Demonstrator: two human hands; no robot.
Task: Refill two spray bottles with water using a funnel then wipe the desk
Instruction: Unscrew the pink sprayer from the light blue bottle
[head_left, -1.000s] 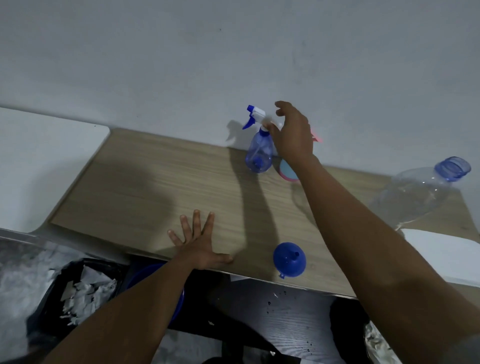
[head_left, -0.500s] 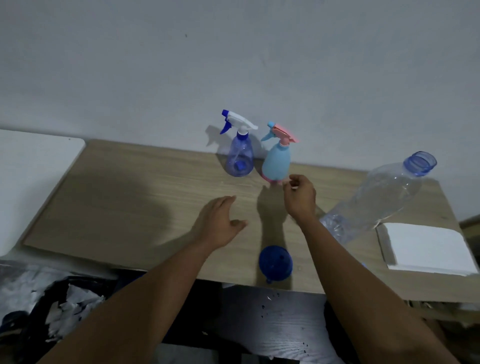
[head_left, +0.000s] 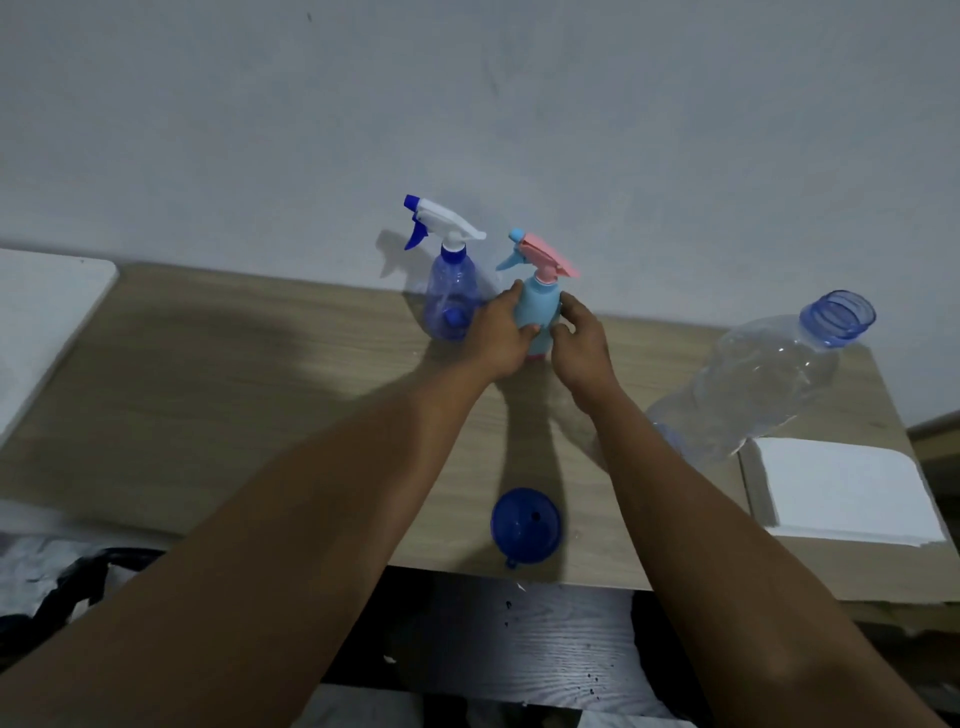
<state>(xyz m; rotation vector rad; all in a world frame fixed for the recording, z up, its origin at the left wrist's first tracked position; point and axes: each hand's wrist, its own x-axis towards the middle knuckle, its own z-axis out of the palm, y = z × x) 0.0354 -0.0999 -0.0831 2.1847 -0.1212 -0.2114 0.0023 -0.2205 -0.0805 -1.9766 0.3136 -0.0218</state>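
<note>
Basically still at the start, nothing refilled as far as I can see. Scanning left to right: dark blue spray bottle (head_left: 449, 296) stands upper centre against the wall, trigger head still screwed on, not being handled. I can't read any water level in it. Funnel (head_left: 527, 530) lies on the desk (head_left: 234, 395) at lower centre near the front edge, in nobody's grip and not seated in any neck. Pale blue spray bottle (head_left: 537, 306) with the pink trigger stands just right of the dark one, head also on. Big clear water bottle (head_left: 769, 384) sits right of centre with its mouth open, nothing being poured. White folded cloth (head_left: 841, 488) lies at lower right of the desk, well apart from both hands, so I judge wiping hasn't begun.

Left to do: unscrew heads, seat funnel, pour twice, recap, wipe.

Hands: both arms reach up from the bottom edge and meet at the pale bottle. Left hand (head_left: 498, 338) grasps its left flank, fingers curled behind and thumb across the front. Right hand (head_left: 582, 348) closes on the right flank, fingers curled against the body just below the neck. Bottle is upright, base on the desk. Likely about to pull it forward or twist the head off.
</note>
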